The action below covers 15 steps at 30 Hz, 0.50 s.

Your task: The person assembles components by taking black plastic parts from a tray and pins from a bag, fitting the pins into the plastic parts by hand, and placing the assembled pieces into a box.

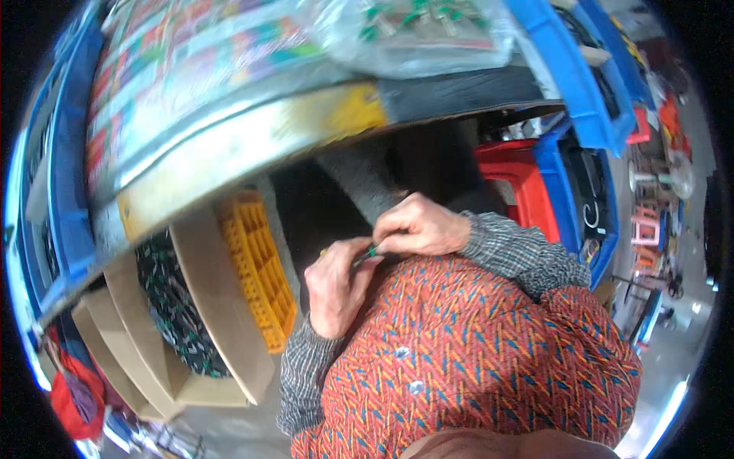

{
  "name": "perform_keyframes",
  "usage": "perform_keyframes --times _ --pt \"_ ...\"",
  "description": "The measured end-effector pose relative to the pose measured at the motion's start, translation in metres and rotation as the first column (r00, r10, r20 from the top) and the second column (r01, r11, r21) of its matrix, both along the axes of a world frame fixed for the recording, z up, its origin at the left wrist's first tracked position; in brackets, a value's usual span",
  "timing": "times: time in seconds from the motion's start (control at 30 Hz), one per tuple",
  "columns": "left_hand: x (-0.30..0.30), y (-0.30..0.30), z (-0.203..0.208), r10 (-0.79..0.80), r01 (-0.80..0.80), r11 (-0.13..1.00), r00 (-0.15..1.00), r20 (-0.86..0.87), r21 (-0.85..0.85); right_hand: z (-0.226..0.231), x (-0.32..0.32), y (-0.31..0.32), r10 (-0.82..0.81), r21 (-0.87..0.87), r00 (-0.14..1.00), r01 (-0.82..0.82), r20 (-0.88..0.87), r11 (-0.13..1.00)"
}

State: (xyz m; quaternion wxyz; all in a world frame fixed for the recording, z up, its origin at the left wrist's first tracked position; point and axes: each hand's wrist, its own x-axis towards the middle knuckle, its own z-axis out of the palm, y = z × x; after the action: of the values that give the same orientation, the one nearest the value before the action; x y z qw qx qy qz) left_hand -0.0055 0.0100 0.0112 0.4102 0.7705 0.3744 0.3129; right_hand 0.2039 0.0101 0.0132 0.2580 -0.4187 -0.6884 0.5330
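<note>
Close in front of my patterned red top, my two hands meet at a small green part. My left hand is closed, with thumb and fingers pinched at one side of it. From the other side, my right hand pinches the same piece between thumb and fingertips. Most of the part is covered by fingers, so its kind cannot be made out. Both hands are below the near edge of the worktable.
A clear plastic bag with green-and-silver parts lies on the table. Below left stand a cardboard box of black and green parts and a yellow plastic crate. Blue bins and a red stool flank the table.
</note>
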Motion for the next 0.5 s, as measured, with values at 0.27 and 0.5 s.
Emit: perform_keyframes --times 0.27,0.5 --pt "0.011 -0.008 0.007 0.019 -0.026 0.992 0.998 -0.055 -0.124 0.003 0.007 -0.006 -0.026 0.016 1.000 0.026 -0.002 1.000" --pt "0.017 -0.012 0.011 0.057 -0.057 0.995 0.998 0.003 -0.079 0.027 0.020 -0.002 0.027 0.053 0.996 -0.031 0.085 0.998"
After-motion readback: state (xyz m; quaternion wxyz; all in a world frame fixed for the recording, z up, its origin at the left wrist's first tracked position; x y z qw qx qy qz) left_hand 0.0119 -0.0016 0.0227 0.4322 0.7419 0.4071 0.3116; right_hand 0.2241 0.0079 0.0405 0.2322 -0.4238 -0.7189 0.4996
